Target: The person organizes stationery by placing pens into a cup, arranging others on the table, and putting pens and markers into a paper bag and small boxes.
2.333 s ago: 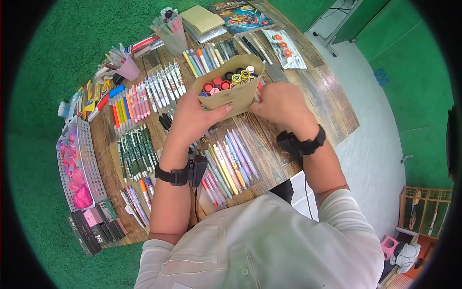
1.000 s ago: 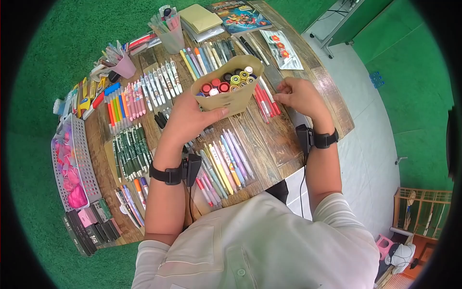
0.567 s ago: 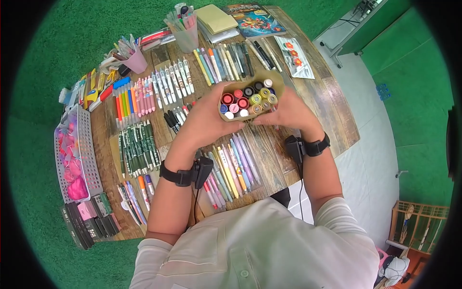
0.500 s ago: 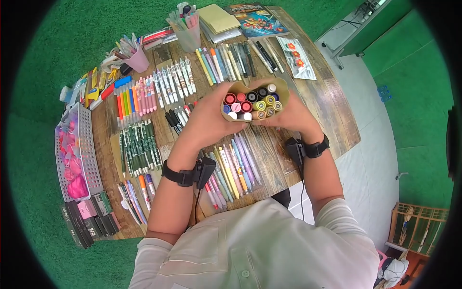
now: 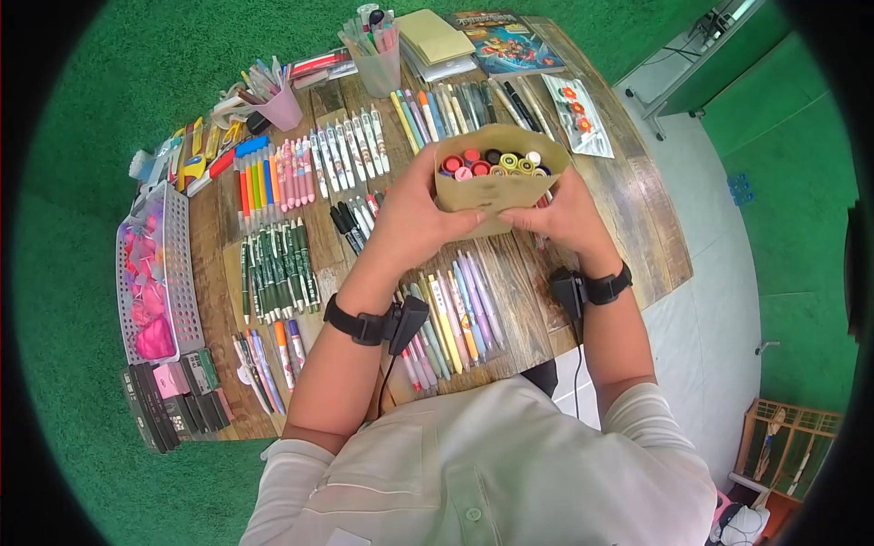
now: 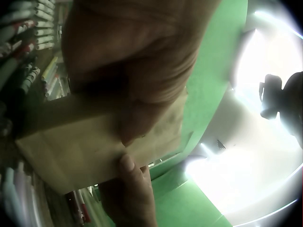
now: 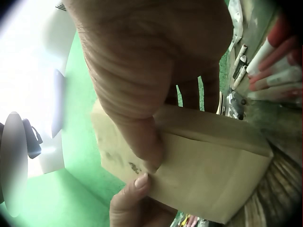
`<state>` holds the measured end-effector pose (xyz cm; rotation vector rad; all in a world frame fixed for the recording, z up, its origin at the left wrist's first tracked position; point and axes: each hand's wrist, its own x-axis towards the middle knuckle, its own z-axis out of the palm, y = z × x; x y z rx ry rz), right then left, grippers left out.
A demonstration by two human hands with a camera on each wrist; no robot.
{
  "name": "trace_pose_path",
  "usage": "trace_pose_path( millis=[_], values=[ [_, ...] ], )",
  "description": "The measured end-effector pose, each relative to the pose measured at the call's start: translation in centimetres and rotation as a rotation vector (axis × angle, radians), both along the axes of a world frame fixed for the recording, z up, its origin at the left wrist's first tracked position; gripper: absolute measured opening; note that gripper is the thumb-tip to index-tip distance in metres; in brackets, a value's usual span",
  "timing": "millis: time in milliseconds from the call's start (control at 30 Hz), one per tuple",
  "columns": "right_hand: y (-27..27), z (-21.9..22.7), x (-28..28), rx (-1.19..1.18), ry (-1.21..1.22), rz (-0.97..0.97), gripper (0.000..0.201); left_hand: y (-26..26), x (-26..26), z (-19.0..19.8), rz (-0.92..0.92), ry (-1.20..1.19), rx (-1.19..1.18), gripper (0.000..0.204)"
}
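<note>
L hand (image 5: pixel 410 214) grips L side of paper bag (image 5: pixel 496 195), thumb on front. Bag's betw. hands over table (image 5: pixel 642 232), packed w/ pens (image 5: pixel 480 169): prob. soft, easily creased, fairly heavy; best held low, both sides. R hand (image 5: pixel 571 217) grips R side, thumb likewise.

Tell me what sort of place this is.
Probably an indoor workroom or small studio, though which is unclear. A green carpet and a green wall surround the space, and a wooden table carries orderly rows of pens.
</note>
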<state>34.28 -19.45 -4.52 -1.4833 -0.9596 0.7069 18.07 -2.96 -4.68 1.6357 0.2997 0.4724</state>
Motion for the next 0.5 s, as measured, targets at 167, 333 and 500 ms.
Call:
trace_pose_path(
  millis=[167, 333, 500],
  values=[
    [0.0, -0.7, 0.5, 0.152, 0.069, 0.104, 0.114, 0.2, -0.2, -0.1, -0.093, 0.004, -0.024, 0.103],
    [1.2, -2.1, -0.3, 0.211, 0.083, 0.198, 0.134, -0.8, 0.7, -1.2, -0.155, -0.121, -0.236, 0.122],
    [1.3, -2.3, -1.0, 0.167, 0.126, 0.178, 0.136, -1.1, 0.9, -1.3, -0.129, -0.106, -0.190, 0.119]
  ],
)
